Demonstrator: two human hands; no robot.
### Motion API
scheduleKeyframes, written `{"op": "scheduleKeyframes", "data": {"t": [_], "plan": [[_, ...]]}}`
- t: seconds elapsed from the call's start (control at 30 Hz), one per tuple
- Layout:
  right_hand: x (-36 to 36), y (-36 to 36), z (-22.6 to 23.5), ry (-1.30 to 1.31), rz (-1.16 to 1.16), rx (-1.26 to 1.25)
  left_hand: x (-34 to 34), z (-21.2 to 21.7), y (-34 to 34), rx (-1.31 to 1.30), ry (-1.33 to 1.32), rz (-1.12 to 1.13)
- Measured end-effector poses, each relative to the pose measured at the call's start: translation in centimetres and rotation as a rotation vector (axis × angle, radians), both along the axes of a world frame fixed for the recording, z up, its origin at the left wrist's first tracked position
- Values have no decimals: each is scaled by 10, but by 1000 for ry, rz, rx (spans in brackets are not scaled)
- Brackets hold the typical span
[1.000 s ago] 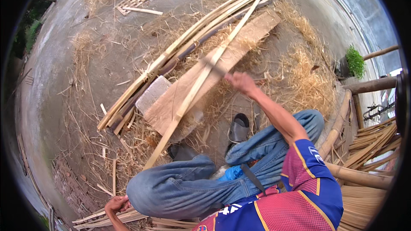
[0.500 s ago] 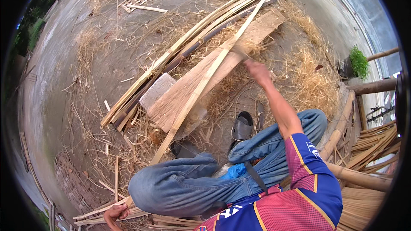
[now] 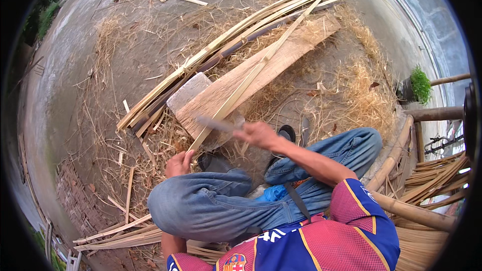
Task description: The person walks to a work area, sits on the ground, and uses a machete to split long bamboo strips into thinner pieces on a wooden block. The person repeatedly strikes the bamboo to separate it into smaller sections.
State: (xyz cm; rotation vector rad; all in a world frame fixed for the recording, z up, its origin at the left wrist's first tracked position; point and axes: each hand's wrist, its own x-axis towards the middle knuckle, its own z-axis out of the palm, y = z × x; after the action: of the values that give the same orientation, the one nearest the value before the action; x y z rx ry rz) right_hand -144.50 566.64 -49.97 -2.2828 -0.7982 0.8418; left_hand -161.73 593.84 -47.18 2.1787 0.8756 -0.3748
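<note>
My left hand (image 3: 179, 164), beside my left knee, grips the near end of a long pale bamboo strip (image 3: 261, 66). The strip runs slantwise up and away over a wide wooden plank (image 3: 211, 104). In my right hand (image 3: 258, 134) is a knife (image 3: 216, 123), its blade blurred and lying across the strip just beyond my left hand. I cannot tell whether the blade touches the strip. A pale block (image 3: 190, 92) props the plank's near end. My left fingers are pinched round the strip; the knife's handle is mostly hidden in my right fist.
Left of the plank lies a bundle of bamboo strips and dark poles (image 3: 216, 60). Curly shavings (image 3: 364, 98) cover the ground. More strips (image 3: 118, 236) lie by my left leg. Bamboo rails (image 3: 411, 211) and a potted plant (image 3: 420, 85) stand at right.
My right hand has come back toward me with the knife, from the plank's far part. My left hand has moved from the loose strips behind my knee up to the long strip's near end.
</note>
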Motion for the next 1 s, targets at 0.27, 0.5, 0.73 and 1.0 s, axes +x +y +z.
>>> {"op": "scheduleKeyframes", "data": {"t": [0.27,0.5,0.73,1.0], "plan": [[95,-81,-31,-228,-421,-220,-35,-8,6,202,94,-81],[99,-91,-50,-636,-13,109,-80,15,5,183,173,-39],[104,-73,-34,-588,34,86,-184,2,48,190,-19,58],[159,-77,-41,-180,-482,-130,-252,-4,90,241,-196,43]]}}
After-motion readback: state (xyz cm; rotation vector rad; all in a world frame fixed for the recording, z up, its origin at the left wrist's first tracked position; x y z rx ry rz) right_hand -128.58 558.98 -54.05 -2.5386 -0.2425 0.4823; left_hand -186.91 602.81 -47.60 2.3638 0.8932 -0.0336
